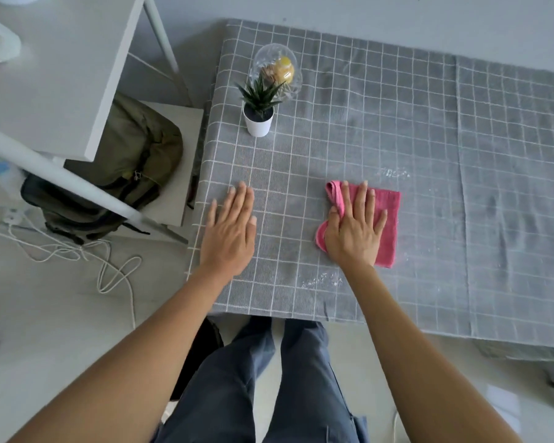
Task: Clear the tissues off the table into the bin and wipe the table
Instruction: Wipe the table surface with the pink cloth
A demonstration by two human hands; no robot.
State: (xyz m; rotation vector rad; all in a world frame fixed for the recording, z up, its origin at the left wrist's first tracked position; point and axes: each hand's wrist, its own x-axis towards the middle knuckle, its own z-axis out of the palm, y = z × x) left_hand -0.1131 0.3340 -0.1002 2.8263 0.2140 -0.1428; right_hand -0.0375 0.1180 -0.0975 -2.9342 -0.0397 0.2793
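A pink cloth [387,219] lies flat on the table [429,155], which is covered with a grey checked tablecloth. My right hand [355,228] presses flat on the cloth, fingers spread, thumb tucked into its folded left edge. My left hand [231,228] rests palm down on the bare tablecloth near the table's left edge, holding nothing. White crumbs or powder [394,172] speckle the tablecloth beyond the cloth, and another patch of crumbs [322,279] lies near the front edge. No tissues and no bin are in view.
A small potted plant [258,107] in a white pot stands at the table's back left, with a clear glass bowl [277,70] holding fruit behind it. Left of the table are a white shelf unit [87,75], an olive backpack [135,161] and white cables [109,270] on the floor.
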